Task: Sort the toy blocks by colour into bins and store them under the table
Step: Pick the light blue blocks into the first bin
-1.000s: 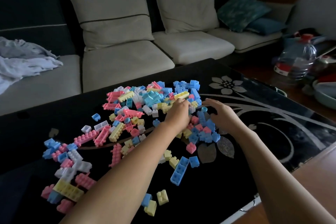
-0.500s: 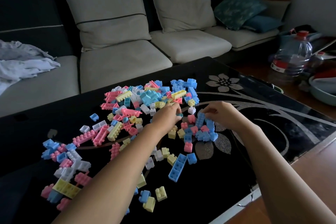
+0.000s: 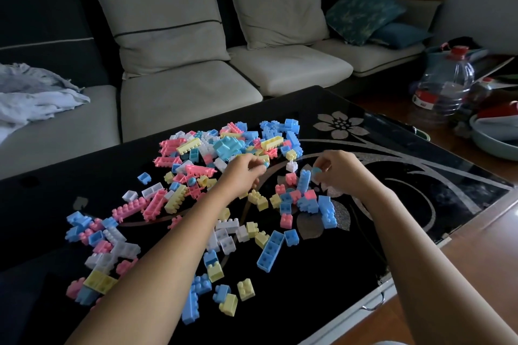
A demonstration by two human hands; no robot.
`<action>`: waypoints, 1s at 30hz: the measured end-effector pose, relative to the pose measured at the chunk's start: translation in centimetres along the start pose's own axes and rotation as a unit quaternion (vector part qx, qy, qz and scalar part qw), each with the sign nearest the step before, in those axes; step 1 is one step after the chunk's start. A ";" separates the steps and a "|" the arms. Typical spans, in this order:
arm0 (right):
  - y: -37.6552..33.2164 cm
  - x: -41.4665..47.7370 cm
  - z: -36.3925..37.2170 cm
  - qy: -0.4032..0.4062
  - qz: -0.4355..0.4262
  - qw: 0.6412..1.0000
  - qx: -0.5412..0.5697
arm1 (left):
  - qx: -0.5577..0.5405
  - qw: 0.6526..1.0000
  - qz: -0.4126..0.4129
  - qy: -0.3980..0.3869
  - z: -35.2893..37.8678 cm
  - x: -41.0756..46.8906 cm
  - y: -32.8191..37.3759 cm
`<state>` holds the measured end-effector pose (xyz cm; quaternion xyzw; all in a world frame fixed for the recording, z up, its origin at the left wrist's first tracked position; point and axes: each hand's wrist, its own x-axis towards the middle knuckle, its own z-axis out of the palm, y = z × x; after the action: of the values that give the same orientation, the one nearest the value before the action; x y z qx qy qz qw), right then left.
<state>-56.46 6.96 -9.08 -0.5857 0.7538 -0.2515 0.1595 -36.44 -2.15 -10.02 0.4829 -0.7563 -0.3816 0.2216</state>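
Note:
Pastel toy blocks [image 3: 179,199] in blue, pink, yellow and white lie scattered over the black glass table [image 3: 308,288]. My left hand [image 3: 242,172] reaches into the middle of the pile, its fingertips pinching a small teal block [image 3: 264,165]. My right hand [image 3: 337,169] hovers just right of the pile and pinches a small round teal piece [image 3: 317,170]. A cluster of blue and pink blocks [image 3: 305,200] lies under and between the hands. A long blue block [image 3: 270,251] lies near the front. No bin is in view.
A sofa with beige cushions [image 3: 190,98] runs behind the table, with a crumpled cloth [image 3: 33,92] on its left seat. A large clear water bottle [image 3: 445,84] and a basin [image 3: 496,134] stand on the floor at the right. The table's front edge [image 3: 372,307] is near me.
Both hands have drawn back out of the pile and lifted slightly, each now pinching a small teal piece. Blocks between the hands have been spread apart.

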 end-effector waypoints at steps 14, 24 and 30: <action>-0.7 0.7 0.5 -0.135 -0.076 0.988 0.010 | -0.790 0.573 -0.117 -0.185 -1.8 -1.1 -0.2; -2.6 0.5 1.9 -0.181 -0.150 0.972 0.005 | -0.797 0.547 -0.208 -0.151 -1.7 -1.3 -1.8; -3.6 -0.1 3.1 -0.186 -0.201 0.962 -0.004 | -0.796 0.544 -0.237 -0.121 -2.2 -2.1 -1.7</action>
<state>-51.86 5.82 -9.64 -0.7623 0.5786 -0.1615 0.2407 -33.02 -1.45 -9.99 0.2192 -0.0204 -0.9204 0.3231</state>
